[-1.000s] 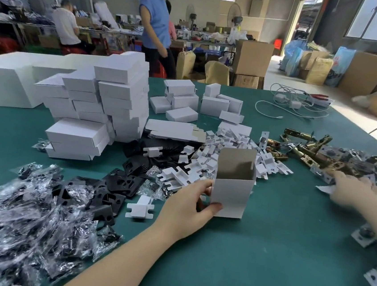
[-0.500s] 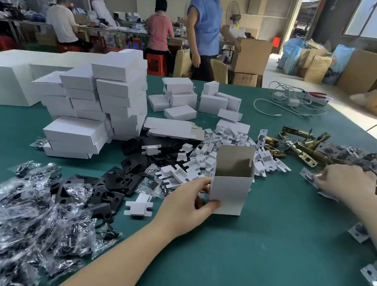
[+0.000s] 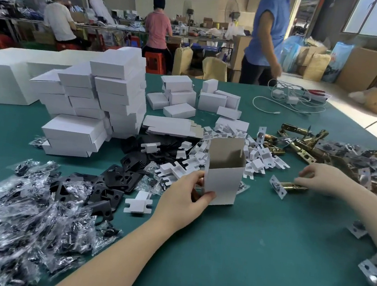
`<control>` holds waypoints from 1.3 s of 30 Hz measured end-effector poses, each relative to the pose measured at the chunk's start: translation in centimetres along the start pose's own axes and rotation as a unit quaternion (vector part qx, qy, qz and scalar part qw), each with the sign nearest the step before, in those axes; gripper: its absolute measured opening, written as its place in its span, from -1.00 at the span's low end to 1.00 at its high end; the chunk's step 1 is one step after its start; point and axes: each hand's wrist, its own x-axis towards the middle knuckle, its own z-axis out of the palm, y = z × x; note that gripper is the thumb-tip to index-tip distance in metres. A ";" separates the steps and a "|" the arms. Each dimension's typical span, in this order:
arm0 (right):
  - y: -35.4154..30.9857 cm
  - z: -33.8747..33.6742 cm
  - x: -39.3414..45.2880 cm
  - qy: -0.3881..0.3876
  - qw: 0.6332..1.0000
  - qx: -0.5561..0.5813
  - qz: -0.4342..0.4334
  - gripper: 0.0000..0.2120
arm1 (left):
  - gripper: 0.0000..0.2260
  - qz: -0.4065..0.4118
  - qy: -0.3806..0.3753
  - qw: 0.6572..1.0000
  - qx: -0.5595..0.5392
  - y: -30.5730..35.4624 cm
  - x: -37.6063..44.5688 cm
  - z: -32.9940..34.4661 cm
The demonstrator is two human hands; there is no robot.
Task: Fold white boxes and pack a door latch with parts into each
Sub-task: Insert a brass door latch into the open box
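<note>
A white box (image 3: 224, 184) stands upright on the green table (image 3: 252, 254), its top open and brown inside. My left hand (image 3: 183, 203) grips its lower left corner, thumb on the front face. To the right, my right hand (image 3: 323, 181) pinches the end of a brass door latch (image 3: 291, 187) with a white faceplate, just above the table. Behind it lies a pile of brass latches (image 3: 335, 156).
White plastic inserts (image 3: 228, 154), black plates (image 3: 118, 182) and bagged parts (image 3: 16, 218) spread left of the box. Stacks of closed white boxes (image 3: 98, 105) stand behind, with flat box blanks (image 3: 170, 127). Cables and chargers (image 3: 289, 100) lie at the far right. People work beyond the table.
My right hand has pulled one latch out of the pile and moved it left towards the box. My left hand has kept holding the box in place.
</note>
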 end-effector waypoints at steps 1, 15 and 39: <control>-0.2 0.2 0.1 -0.018 0.999 -0.041 0.009 -0.69 | -0.70 -0.001 -0.002 1.000 -0.001 0.0 0.0 0.0; 2.4 -0.8 -0.1 -0.066 0.992 -0.077 -0.075 -0.80 | -0.63 -0.002 -0.004 1.000 -0.015 -0.4 0.2 -0.1; -10.6 -8.3 -10.3 0.191 0.765 0.522 -0.326 -0.69 | -0.68 -0.010 -0.040 0.997 -0.059 -0.2 0.0 -0.4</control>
